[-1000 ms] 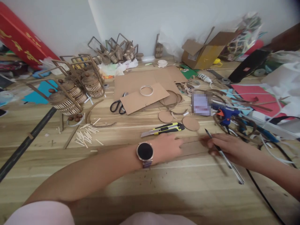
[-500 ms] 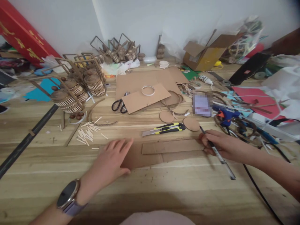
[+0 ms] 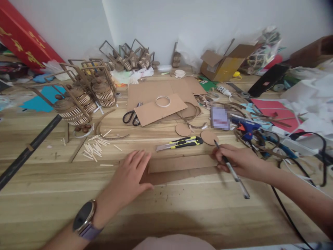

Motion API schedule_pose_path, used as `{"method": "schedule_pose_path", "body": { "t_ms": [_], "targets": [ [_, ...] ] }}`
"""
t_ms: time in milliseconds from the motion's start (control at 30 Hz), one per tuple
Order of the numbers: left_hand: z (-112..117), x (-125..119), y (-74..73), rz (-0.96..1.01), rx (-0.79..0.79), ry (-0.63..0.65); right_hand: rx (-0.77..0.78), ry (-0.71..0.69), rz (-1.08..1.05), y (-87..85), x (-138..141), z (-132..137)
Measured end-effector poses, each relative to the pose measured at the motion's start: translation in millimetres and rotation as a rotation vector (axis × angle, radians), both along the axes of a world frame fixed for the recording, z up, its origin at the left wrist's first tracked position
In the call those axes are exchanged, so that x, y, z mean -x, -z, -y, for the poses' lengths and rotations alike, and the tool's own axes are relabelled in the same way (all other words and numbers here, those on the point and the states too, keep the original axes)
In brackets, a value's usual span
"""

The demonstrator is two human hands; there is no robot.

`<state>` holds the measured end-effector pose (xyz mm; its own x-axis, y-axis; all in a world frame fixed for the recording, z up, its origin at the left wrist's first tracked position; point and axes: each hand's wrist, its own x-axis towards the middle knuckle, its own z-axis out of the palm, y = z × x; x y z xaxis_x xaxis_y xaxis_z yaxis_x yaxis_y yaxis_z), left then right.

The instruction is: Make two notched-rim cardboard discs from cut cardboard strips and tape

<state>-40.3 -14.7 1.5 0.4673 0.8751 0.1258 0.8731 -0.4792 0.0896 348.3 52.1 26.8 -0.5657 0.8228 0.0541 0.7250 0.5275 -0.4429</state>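
Observation:
My left hand [image 3: 130, 178] lies with spread fingers over the left end of a brown cardboard piece [image 3: 169, 176], which it partly hides. On top of that piece rests a narrower cardboard strip [image 3: 179, 164]. At the strip's right end, my right hand [image 3: 238, 161] grips a black-and-clear pen [image 3: 232, 170], and its lower fingers touch the strip. Just behind the strip is a yellow-and-black utility knife [image 3: 182, 143] with its blade out. Two cardboard discs, one at the left [image 3: 182, 130] and one at the right [image 3: 208, 138], sit beyond the knife.
Small woven-look baskets with handles [image 3: 74, 111] stand at left, near a pile of short wooden sticks [image 3: 95, 147]. Behind are scissors [image 3: 131, 118], larger cardboard [image 3: 151, 90] and a white ring [image 3: 162, 101]. A blue glue gun [image 3: 247, 128] and a black cable [image 3: 286, 211] lie at right.
The cardboard strip has slid a little left together with my right hand and pen. My left hand has come slightly right, closer over the cardboard. The view has shifted a bit.

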Motion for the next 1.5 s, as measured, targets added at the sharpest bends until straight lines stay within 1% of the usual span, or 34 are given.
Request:
{"method": "schedule_pose_path", "body": {
  "t_ms": [67, 133, 267, 400, 500, 567, 733, 867, 1000, 1100, 1267, 1367, 1500],
  "targets": [
    [1, 7, -2.1, 0.023, -0.035, 0.011, 0.030, -0.098, -0.012, 0.8, 18, 2],
    [3, 16, -3.4, 0.037, -0.018, 0.024, 0.044, -0.177, -0.031, 4.0, 36, 3],
    [11, 36, 0.8, 0.028, 0.057, 0.014, 0.016, -0.225, -0.024, 16.6, 65, 5],
    [20, 50, 10.1, 0.036, 0.093, 0.010, -0.011, -0.249, -0.023, 25.8, 78, 6],
    [23, 55, 15.4, 0.070, 0.091, 0.037, 0.020, -0.257, -0.057, 25.5, 73, 5],
    [23, 58, 17.7, 0.090, 0.080, 0.059, 0.045, -0.222, -0.073, 23.4, 62, 5],
    [26, 65, 24.2, 0.121, 0.054, 0.054, 0.043, 0.002, -0.080, 22.8, 30, 16],
    [29, 69, 30.8, 0.132, 0.010, 0.037, 0.030, 0.115, -0.124, 34.0, 25, 32],
    [31, 68, 33.3, 0.123, -0.004, 0.062, -0.009, 0.185, -0.161, 45.8, 27, 40],
    [33, 63, 32.3, 0.105, -0.001, 0.084, 0.004, 0.194, -0.156, 47.3, 24, 39],
    [31, 60, 29.5, 0.097, -0.016, 0.122, 0.010, 0.153, -0.133, 41.0, 20, 34],
    [30, 63, 29.1, 0.109, -0.017, 0.116, 0.004, 0.126, -0.113, 37.6, 22, 33],
    [30, 70, 32.2, 0.137, 0.005, 0.085, -0.001, 0.110, -0.103, 34.6, 26, 35]
  ]
}}
